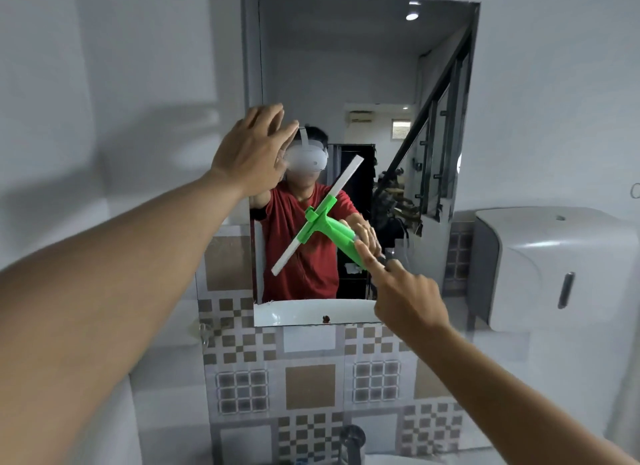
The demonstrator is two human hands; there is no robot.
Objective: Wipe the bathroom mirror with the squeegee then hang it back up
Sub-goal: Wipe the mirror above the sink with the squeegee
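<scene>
The bathroom mirror (360, 83) hangs on the wall straight ahead, tall and frameless. My right hand (405, 298) grips the green handle of the squeegee (323, 227), index finger stretched along it. The white blade runs diagonally across the lower middle of the glass, tilted from lower left to upper right. Whether the blade touches the glass is unclear. My left hand (251, 151) is raised flat with fingers spread at the mirror's left edge, holding nothing. The reflection shows a person in a red shirt wearing a headset.
A white paper-towel dispenser (561, 267) is mounted on the wall to the right of the mirror. Patterned brown and white tiles (308, 385) cover the wall below. A dark tap (351, 440) rises at the bottom centre over a white basin.
</scene>
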